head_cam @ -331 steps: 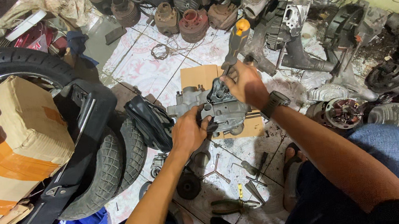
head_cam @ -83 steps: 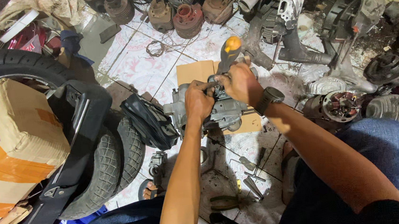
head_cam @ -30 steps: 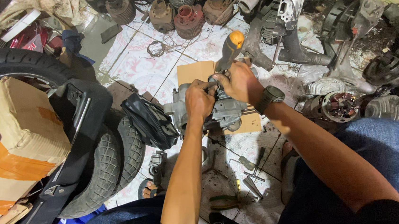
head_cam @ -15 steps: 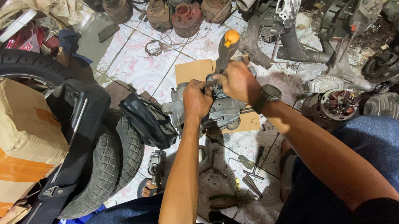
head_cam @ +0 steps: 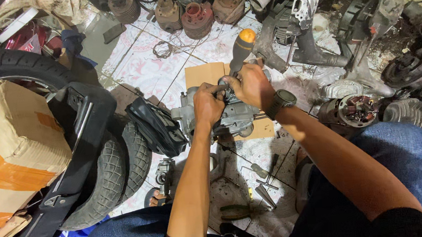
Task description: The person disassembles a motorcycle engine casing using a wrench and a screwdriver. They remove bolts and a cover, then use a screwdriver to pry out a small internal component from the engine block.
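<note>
the screwdriver (head_cam: pixel 241 48) has a handle that is black with an orange end. the engine part (head_cam: pixel 220 113) is dull grey metal. the cardboard sheet (head_cam: pixel 206 74) under it is light brown. the floor tiles (head_cam: pixel 143 68) are white with a pale pink flower pattern. the wristwatch (head_cam: pixel 280 102) is black. the jeans (head_cam: pixel 399 154) are blue. the tyres (head_cam: pixel 120 171) are black. the cardboard box (head_cam: pixel 10 149) is brown with orange tape stripes. the cylinder (head_cam: pixel 197 19) has a reddish, rusty colour.
</note>
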